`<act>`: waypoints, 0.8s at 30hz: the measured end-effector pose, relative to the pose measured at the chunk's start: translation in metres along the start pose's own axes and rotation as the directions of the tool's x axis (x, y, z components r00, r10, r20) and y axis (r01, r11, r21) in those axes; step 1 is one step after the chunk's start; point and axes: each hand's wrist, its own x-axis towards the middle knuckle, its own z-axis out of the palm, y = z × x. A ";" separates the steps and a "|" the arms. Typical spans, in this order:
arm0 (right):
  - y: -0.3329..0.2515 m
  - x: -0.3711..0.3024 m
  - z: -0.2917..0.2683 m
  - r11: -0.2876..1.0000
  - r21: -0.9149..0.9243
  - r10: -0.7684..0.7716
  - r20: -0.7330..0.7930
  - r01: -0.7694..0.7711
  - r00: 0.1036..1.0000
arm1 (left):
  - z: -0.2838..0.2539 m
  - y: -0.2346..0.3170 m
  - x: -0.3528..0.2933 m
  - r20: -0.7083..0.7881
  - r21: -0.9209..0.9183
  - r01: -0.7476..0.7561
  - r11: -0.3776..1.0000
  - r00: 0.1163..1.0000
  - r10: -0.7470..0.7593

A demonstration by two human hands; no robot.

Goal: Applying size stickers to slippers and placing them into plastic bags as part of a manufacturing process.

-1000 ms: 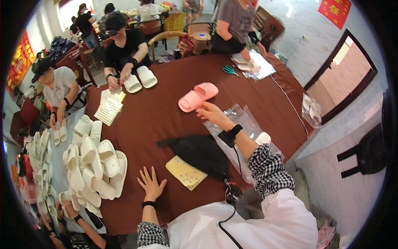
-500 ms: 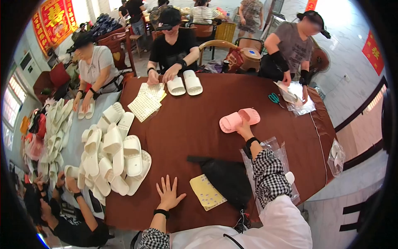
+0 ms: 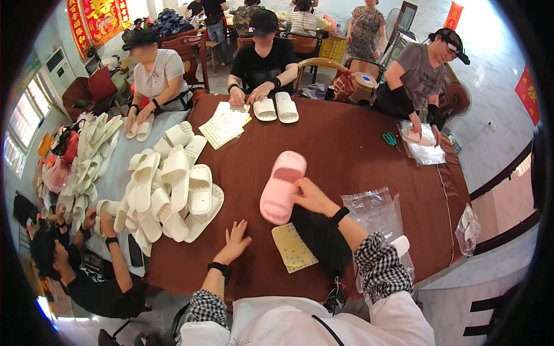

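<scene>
My right hand grips the right edge of a pink slipper in the middle of the brown-covered table. The slipper points away from me; I cannot tell whether its mate lies with it. My left hand is open, fingers apart, at the near part of the table, holding nothing. Between my arms lie a yellow sheet of small stickers and a black cloth item, partly under my right forearm. To the left of my left hand rises a heap of white slippers.
Clear plastic bags lie by my right forearm. Green-handled scissors and a white cord are at the right. Opposite, a co-worker handles sticker sheets beside white slippers. Other people work at the left and far right.
My right hand has brought the pink footwear leftward and nearer, turning it lengthwise. My left hand stays near the same spot, its fingers now angled more to the right. The view has shifted slightly.
</scene>
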 end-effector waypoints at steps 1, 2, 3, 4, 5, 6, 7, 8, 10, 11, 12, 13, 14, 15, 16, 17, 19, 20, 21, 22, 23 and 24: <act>-0.017 -0.007 0.009 0.997 -0.044 -0.064 0.074 0.067 0.995 | -0.014 -0.004 -0.004 -0.005 -0.451 0.032 0.892 0.999 -0.038; -0.027 -0.015 0.017 0.988 -0.083 -0.118 0.147 0.131 0.982 | -0.026 0.013 -0.016 -0.065 -0.771 0.038 0.636 0.988 -0.139; -0.042 -0.023 0.031 0.982 -0.084 -0.145 0.235 0.168 0.961 | -0.032 0.014 -0.032 -0.189 -0.728 0.007 0.686 0.959 -0.210; -0.056 -0.034 0.044 0.975 -0.085 -0.168 0.319 0.204 0.933 | -0.036 0.014 -0.047 -0.309 -0.679 -0.013 0.734 0.912 -0.269; -0.072 -0.044 0.054 0.982 -0.060 -0.137 0.412 0.177 0.901 | -0.039 0.020 -0.061 -0.314 -0.679 -0.013 0.734 0.909 -0.274; -0.080 -0.054 0.066 0.989 -0.040 -0.104 0.499 0.142 0.860 | -0.041 0.029 -0.074 -0.398 -0.587 -0.082 0.805 0.896 -0.198; -0.081 -0.064 0.080 0.979 -0.041 -0.145 0.538 0.198 0.831 | -0.042 0.037 -0.088 -0.469 -0.484 -0.145 0.863 0.876 -0.116; -0.078 -0.074 0.096 0.967 -0.039 -0.184 0.576 0.252 0.797 | -0.040 0.039 -0.099 -0.527 -0.372 -0.201 0.906 0.850 -0.028; -0.060 -0.096 0.132 0.957 -0.025 -0.223 0.573 0.289 0.788 | -0.028 0.034 -0.114 -0.486 -0.273 -0.244 0.930 0.870 0.086; -0.052 -0.104 0.150 0.913 -0.114 -0.286 0.507 0.392 0.813 | -0.019 0.022 -0.119 -0.449 -0.145 -0.174 0.974 0.889 0.092; -0.047 -0.113 0.163 0.854 -0.214 -0.350 0.439 0.475 0.828 | -0.007 0.010 -0.121 -0.406 -0.011 -0.110 0.994 0.909 0.096; -0.042 -0.123 0.176 0.866 -0.193 -0.344 0.439 0.462 0.830 | 0.004 -0.002 -0.121 -0.403 -0.014 -0.103 0.995 0.911 0.089; -0.049 -0.131 0.182 0.869 -0.184 -0.343 0.447 0.460 0.826 | 0.015 -0.012 -0.121 -0.437 0.098 -0.084 0.992 0.892 0.119; -0.064 -0.139 0.184 0.890 -0.222 -0.294 0.391 0.399 0.872 | 0.024 -0.017 -0.123 -0.465 0.208 -0.060 0.976 0.872 0.153; -0.077 -0.148 0.183 0.908 -0.262 -0.236 0.327 0.327 0.915 | 0.024 -0.003 -0.125 -0.459 0.203 -0.057 0.978 0.876 0.146; -0.085 -0.156 0.179 0.906 -0.302 -0.180 0.362 0.297 0.915 | 0.022 0.013 -0.126 -0.444 0.242 0.024 0.970 0.892 0.089; -0.090 -0.167 0.185 0.884 -0.366 -0.152 0.359 0.289 0.921 | 0.027 0.025 -0.127 -0.462 0.276 0.111 0.955 0.887 0.030; -0.093 -0.172 0.188 0.857 -0.432 -0.127 0.349 0.280 0.928 | 0.032 0.022 -0.126 -0.461 0.273 0.115 0.955 0.887 0.025; -0.093 -0.173 0.191 0.843 -0.461 -0.136 0.317 0.278 0.939 | 0.034 0.024 -0.123 -0.511 0.270 0.106 0.957 0.858 0.050; -0.092 -0.174 0.193 0.845 -0.460 -0.131 0.318 0.274 0.939 | 0.037 0.025 -0.122 -0.559 0.268 0.096 0.959 0.826 0.074; -0.091 -0.175 0.193 0.824 -0.490 -0.130 0.327 0.286 0.936 | 0.039 0.027 -0.124 -0.586 0.251 0.082 0.964 0.806 0.084; -0.090 -0.174 0.194 0.801 -0.520 -0.128 0.335 0.296 0.933 | 0.038 0.026 -0.124 -0.582 0.249 0.081 0.965 0.809 0.082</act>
